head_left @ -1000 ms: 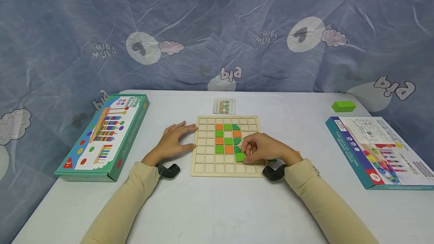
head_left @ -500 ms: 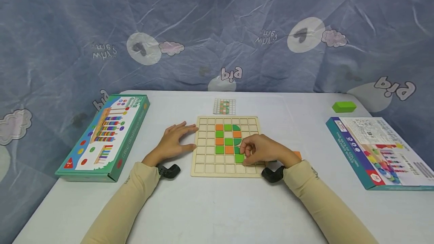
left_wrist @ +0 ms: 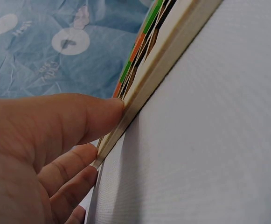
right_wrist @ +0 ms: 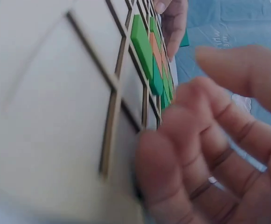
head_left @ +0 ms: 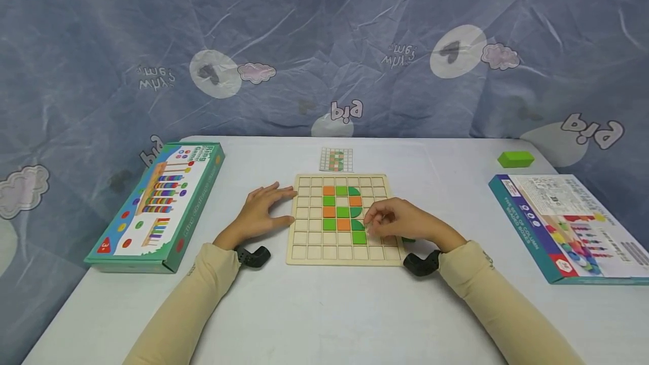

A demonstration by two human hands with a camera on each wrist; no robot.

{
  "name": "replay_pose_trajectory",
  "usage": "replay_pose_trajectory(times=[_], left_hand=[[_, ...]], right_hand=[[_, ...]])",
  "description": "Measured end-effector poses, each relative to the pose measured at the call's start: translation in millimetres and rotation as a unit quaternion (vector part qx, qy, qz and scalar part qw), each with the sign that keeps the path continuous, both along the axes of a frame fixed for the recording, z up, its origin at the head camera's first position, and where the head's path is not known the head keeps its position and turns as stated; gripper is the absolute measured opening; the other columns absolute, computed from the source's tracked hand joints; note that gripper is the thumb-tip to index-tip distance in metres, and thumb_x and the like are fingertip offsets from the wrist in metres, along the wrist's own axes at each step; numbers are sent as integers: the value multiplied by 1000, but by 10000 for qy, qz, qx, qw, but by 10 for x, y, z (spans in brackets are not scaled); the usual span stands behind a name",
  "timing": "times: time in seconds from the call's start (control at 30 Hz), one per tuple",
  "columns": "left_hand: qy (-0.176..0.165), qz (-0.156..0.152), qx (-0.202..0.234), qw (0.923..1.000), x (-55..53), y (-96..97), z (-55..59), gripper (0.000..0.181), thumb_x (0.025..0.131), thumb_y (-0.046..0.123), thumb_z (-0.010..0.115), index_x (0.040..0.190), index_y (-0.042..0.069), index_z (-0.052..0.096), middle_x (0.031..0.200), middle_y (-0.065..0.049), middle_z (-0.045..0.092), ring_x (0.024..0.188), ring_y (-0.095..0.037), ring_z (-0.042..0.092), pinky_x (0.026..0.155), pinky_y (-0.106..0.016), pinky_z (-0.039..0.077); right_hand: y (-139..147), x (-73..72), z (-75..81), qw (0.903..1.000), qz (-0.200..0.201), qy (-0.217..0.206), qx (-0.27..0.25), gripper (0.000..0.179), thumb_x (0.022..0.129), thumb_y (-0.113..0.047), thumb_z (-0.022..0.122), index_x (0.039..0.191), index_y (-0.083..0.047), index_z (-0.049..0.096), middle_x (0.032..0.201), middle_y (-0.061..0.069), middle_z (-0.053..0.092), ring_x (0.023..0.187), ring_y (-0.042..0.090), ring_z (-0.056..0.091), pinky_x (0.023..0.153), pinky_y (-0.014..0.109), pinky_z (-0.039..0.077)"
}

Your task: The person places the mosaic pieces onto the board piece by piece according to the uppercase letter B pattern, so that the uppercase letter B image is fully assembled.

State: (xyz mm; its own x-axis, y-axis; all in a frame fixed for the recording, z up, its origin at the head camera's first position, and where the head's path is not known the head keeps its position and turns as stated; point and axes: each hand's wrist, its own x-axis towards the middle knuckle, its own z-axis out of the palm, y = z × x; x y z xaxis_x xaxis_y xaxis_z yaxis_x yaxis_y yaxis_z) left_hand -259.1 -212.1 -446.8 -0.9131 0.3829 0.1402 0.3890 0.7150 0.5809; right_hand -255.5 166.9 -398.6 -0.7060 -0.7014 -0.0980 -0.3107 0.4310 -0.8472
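Note:
A wooden grid board (head_left: pixel 305 253) lies flat on the table, with orange, green and dark green rounded tiles set in its cells. My left hand (head_left: pixel 256 210) stays by its left edge, thumb and fingertips touching the rim, as the left wrist view confirms. The green square tile (head_left: pixel 359 237) sits in a cell at the lower end of the pattern, below a dark green rounded tile (head_left: pixel 357 225). Just right of these, my right hand (head_left: pixel 405 223) hovers with loosely bent fingers. In the right wrist view its thumb (right_wrist: pixel 238 70) is apart from the fingers, and nothing is held.
Behind the board lies a small pattern card (head_left: pixel 336 159). A green game box (head_left: pixel 162 201) is at the left and another box (head_left: pixel 563 224) at the right, with a green block (head_left: pixel 515 159) behind it. A dark green piece (head_left: pixel 408 239) shows beside the right wrist.
My right hand has set the green square tile down into its cell, let go and drawn back slightly to the right. The left hand has not moved.

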Motion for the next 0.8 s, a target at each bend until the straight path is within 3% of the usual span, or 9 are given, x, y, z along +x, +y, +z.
replay_pose_trajectory(times=[0.2, 0.37, 0.8], left_hand=[[-26, -10, 48, 10000, 16, -3, 21, 66, 92, 30, 80, 153, 10, 62, 165, -12, 50, 162, -42, 27, 129, -65, 10], [-24, -14, 49, 10000, 16, -4, 15, 66, 93, 29, 80, 153, 10, 62, 165, -12, 50, 162, -42, 27, 130, -64, 10], [-38, 20, 71, 10000, 19, 3, 11, 65, 93, 30, 80, 152, 11, 63, 165, -10, 51, 162, -41, 27, 130, -64, 10]], right_hand=[[226, 68, 19, 9967, -409, -304, -627, 24, 102, -2, 69, 120, 14, 66, 92, 9, 68, 70, 14, 60, 63, 28, 57], [433, 149, 17, 9926, -773, -242, -900, 26, 104, -2, 67, 123, 15, 63, 90, 9, 66, 70, 14, 61, 64, 30, 58], [885, 321, -36, 9812, -1831, 138, -587, 25, 103, -6, 70, 122, 11, 67, 82, -1, 64, 59, 13, 54, 50, 25, 43]])
